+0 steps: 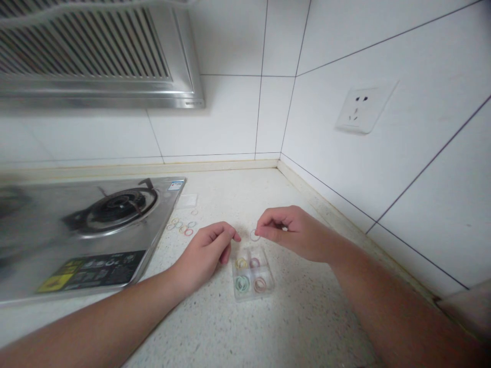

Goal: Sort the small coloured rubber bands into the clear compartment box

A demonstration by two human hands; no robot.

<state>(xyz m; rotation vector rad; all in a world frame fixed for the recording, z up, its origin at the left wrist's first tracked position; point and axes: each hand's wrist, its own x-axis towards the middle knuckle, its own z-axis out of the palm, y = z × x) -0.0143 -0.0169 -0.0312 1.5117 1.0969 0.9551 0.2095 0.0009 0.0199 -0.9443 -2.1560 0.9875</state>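
A thin pale ring [254, 235], which looks like a small hair tie, is pinched in the fingertips of my right hand [293, 232], above the far edge of a clear plastic box. My left hand [209, 250] hovers at the box's left side, fingers loosely bent and somewhat apart, with nothing visible in them. The clear box [248, 295] is divided into compartments. Yellow bands [241, 263] and purple bands [253, 262] lie in its far compartments. Green bands [242, 284] and pinkish-brown bands [260, 285] are in the near ones.
Several loose coloured bands [180, 225] lie on the speckled counter [230, 332], left of my left hand. Behind them is a small clear flat piece [187, 201]. A gas hob [161, 204] takes up the left, under a range hood [184, 51]. Tiled walls meet behind; one bears a socket [360, 110].
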